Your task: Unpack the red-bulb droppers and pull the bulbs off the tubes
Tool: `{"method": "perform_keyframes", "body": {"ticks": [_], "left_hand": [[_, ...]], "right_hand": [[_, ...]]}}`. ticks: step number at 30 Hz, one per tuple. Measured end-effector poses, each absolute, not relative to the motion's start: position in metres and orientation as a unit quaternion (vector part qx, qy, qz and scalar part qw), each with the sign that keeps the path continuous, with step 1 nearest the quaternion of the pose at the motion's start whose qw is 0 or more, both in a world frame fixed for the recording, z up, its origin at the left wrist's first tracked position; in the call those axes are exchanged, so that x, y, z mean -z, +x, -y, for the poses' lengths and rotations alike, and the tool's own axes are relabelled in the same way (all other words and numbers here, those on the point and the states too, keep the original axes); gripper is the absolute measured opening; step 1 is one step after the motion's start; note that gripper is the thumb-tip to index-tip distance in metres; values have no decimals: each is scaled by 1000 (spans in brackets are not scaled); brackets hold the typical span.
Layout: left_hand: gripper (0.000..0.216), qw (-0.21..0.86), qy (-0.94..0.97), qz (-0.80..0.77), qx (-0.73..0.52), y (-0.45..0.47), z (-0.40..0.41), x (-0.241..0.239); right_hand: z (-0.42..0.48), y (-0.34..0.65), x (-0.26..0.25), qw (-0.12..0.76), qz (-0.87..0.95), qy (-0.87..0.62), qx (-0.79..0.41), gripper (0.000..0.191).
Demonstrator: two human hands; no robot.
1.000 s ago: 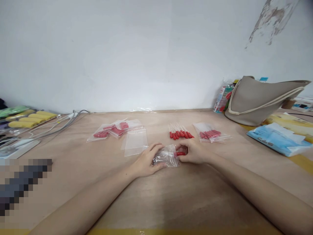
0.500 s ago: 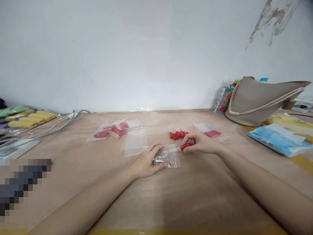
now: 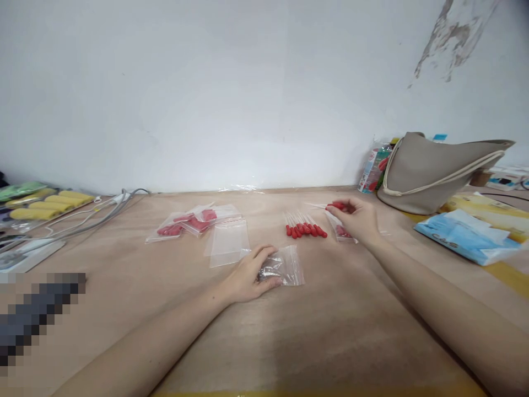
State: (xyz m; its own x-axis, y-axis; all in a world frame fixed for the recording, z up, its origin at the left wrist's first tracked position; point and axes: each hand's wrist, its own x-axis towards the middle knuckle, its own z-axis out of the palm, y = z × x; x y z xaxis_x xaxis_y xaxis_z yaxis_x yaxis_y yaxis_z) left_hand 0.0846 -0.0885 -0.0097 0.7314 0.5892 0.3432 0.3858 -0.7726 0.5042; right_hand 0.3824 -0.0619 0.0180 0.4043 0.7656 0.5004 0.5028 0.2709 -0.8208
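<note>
My left hand (image 3: pixel 252 275) lies on the table with thumb and fingers spread around a clear zip bag (image 3: pixel 291 266), pressing it at its left end. The bag looks flat, with its zip end to the right. My right hand (image 3: pixel 353 218) pinches a dropper (image 3: pixel 335 206) by its red bulb. Its thin clear tube points left; whether there is more than one cannot be told. Beyond the clear bag lies a row of several red-bulbed droppers (image 3: pixel 306 229), tubes pointing to the wall. Partly hidden under my right hand is a bag with red bulbs (image 3: pixel 343 232).
Filled bags with red contents (image 3: pixel 194 220) overlap at the left, beside flat clear bags (image 3: pixel 229 242). A grey bag (image 3: pixel 433 173) and a blue tissue pack (image 3: pixel 467 237) stand right. Cables (image 3: pixel 111 207) and yellow rolls (image 3: pixel 49 204) lie far left, before the white wall (image 3: pixel 248 99).
My right hand has moved right and farther back, from the clear bag's mouth to above the bag with red bulbs, holding a dropper. My left hand has stayed on the clear bag.
</note>
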Motion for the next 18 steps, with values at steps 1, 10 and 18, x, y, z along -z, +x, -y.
{"method": "perform_keyframes", "body": {"ticks": [1, 10, 18], "left_hand": [[54, 203, 908, -268, -250, 85, 89, 10], [54, 201, 910, -265, -245, 85, 89, 9], [52, 202, 909, -267, -247, 85, 88, 10]], "right_hand": [[59, 378, -11, 579, 556, -593, -67, 27], [56, 359, 18, 464, 657, -593, 27, 17], [55, 358, 11, 525, 604, -599, 11, 21]]}}
